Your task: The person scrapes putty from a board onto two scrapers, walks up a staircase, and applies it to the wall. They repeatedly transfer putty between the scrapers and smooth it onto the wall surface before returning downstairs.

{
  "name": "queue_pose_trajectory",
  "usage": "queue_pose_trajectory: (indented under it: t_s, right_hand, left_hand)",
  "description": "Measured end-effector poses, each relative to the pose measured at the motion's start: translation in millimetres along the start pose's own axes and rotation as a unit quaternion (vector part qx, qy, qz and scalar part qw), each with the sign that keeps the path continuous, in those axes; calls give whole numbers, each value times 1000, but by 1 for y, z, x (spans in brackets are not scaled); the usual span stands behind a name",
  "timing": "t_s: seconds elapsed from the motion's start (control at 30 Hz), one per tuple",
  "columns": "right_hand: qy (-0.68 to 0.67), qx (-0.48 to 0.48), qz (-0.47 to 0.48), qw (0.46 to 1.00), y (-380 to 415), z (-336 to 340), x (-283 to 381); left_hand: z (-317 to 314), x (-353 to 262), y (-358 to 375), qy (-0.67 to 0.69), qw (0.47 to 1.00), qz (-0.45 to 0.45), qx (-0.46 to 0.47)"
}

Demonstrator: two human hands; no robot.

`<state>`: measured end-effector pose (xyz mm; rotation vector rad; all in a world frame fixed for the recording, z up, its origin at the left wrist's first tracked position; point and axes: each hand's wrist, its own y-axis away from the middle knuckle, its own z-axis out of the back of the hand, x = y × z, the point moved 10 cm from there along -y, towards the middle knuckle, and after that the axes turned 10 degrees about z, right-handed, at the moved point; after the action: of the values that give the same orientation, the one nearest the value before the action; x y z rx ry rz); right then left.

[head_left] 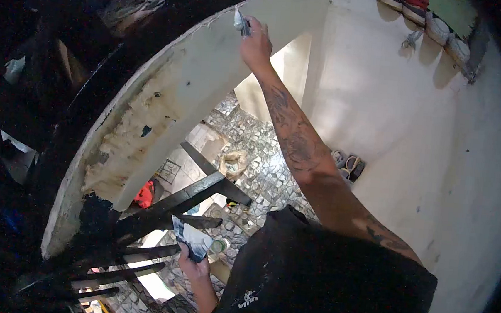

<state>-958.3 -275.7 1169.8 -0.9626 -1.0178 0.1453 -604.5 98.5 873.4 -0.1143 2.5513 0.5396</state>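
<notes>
My right hand (256, 44), at the end of a raised tattooed arm, is closed around a putty knife (246, 26). Its pale, smeared blade is at the upper edge of the curved wall band (211, 53). Lower down, my left hand (194, 264) grips a wide scraper (194, 238) with white paste on its face. Farther along the same band, to the left, lies a rough, yellowish, flaking patch (138, 130) with dark holes. Smooth pale paint covers the part near my right hand.
Dark beams (182, 198) jut out below the wall band. Far beneath is a stone-patterned floor (252, 139) with a pale sack (233, 163) and a red item (145, 195). Shoes (437, 29) line a ledge at upper right; sandals (352, 166) stand by the white wall (380, 78).
</notes>
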Motion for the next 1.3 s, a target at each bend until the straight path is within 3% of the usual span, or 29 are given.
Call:
queue_pose_trajectory:
  t_s: [0.17, 0.27, 0.5, 0.6, 0.73, 0.83, 0.93, 1.07, 1.13, 1.2, 1.3]
  right_hand:
    - [37, -5, 26, 999, 6, -12, 0]
    - [53, -9, 36, 998, 9, -19, 0]
    - [138, -1, 58, 989, 33, -46, 28]
    - [150, -39, 97, 983, 54, -52, 61]
    - [125, -18, 100, 987, 77, -62, 92]
    - [106, -19, 106, 988, 93, -65, 115]
    - [104, 28, 114, 988, 114, -78, 144]
    - [-53, 87, 163, 981, 142, -70, 179]
    - [-150, 119, 196, 962, 150, -56, 169]
    - [-45, 35, 253, 966, 140, -36, 108]
    - [-116, 8, -13, 993, 48, -3, -46]
  left_hand:
    - [-7, -1, -7, 23, 999, 9, 45]
    - [7, -5, -4, -30, 999, 7, -38]
    - [15, -4, -10, -8, 999, -7, -50]
    - [15, -2, -15, 29, 998, 7, -60]
    - [7, -13, -15, 9, 999, -21, -25]
    - [19, -17, -6, -22, 996, 2, -86]
    - [8, -17, -1, 4, 999, -9, -36]
    - [-6, -10, 6, -5, 1000, 4, -30]
    - [-7, -9, 4, -7, 1000, -15, -20]
    - [-7, -11, 8, -20, 997, -77, 24]
    - [2, -1, 1, 14, 1000, -13, -17]
